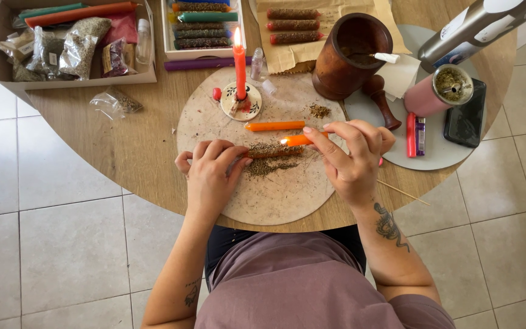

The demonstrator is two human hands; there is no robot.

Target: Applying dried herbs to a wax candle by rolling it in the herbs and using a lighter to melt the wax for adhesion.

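Left hand presses fingertips onto the herb-coated candle, which lies on the round board at the tabletop's near edge. I see the right hand pinching a lit orange candle, flame touching the coated one. Another orange candle lies just behind. A red burning candle stands upright toward the board's far edge.
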